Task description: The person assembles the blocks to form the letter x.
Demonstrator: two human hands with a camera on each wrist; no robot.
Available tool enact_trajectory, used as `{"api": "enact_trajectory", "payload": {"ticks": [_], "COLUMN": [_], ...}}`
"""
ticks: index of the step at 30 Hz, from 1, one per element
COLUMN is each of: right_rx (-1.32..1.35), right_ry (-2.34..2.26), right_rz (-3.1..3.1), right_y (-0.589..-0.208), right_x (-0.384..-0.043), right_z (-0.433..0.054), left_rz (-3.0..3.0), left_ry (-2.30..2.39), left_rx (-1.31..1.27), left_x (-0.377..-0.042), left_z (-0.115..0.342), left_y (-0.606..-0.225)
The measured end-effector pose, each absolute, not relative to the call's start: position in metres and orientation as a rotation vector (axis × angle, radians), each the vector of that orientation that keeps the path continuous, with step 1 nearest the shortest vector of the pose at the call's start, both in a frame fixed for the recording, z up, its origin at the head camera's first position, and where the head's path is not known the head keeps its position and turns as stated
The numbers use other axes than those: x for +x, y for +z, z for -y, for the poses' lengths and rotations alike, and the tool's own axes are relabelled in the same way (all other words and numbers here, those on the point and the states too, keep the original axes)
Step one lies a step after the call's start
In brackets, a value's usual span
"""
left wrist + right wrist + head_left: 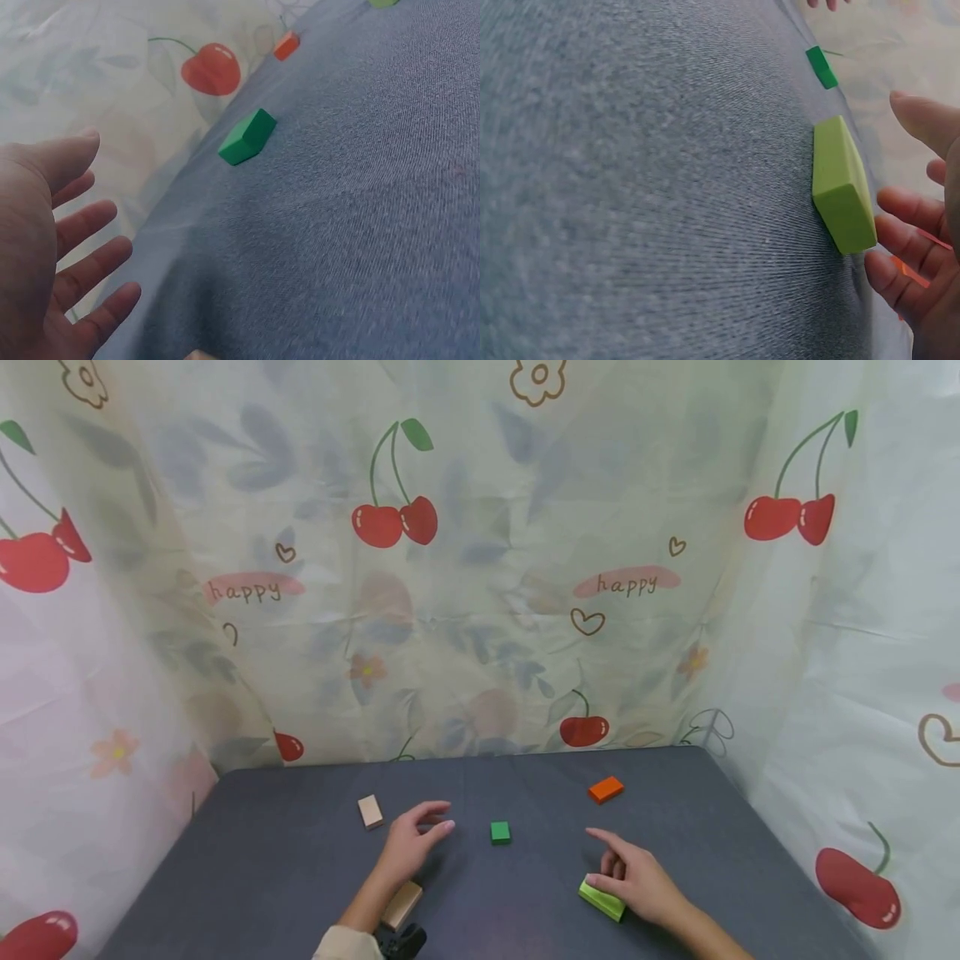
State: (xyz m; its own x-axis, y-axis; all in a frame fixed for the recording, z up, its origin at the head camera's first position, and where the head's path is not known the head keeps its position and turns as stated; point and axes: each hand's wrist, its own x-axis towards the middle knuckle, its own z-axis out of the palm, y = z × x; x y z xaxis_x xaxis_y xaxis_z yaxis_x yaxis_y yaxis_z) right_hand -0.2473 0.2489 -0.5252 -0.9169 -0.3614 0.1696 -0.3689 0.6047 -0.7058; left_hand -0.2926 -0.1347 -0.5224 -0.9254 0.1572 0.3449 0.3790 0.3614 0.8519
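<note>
My left hand hangs above the table between a pale beige block and a small green block. Its fingers are loosely bent and hold nothing. Under the left forearm lies a tan block, partly hidden by the wrist. Over at the right, my right hand hovers over a yellow-green block, index finger stretched forward. In the right wrist view, the fingers are spread beside that yellow-green block without gripping it; whether a fingertip touches it I cannot tell.
An orange block lies toward the back right of the dark grey cloth-covered table. A curtain printed with cherries and flowers surrounds the table at the back and both sides. A black wrist strap shows on my left arm.
</note>
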Motion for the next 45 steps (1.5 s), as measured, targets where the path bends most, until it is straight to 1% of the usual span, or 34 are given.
{"api": "enact_trajectory", "payload": {"ticks": [9, 24, 34, 45], "right_rx": [0.660, 0.738, 0.691, 0.629], "right_ry": [1.259, 1.234, 1.173, 1.101], "right_rz": [2.861, 2.967, 3.004, 2.999], "right_y": [-0.526, -0.524, -0.523, -0.527], "right_x": [-0.245, -0.241, -0.241, -0.236], "right_z": [-0.247, -0.247, -0.246, -0.244], "left_rz": [2.472, 2.531, 2.614, 2.641], "left_ry": [-1.565, -1.503, -1.405, -1.126], "left_rx": [-0.515, -0.573, -0.570, -0.623], "left_x": [-0.305, -0.309, -0.310, -0.305], "left_z": [0.120, 0.098, 0.083, 0.070], "left_y": [-0.531, -0.531, -0.533, -0.543]}}
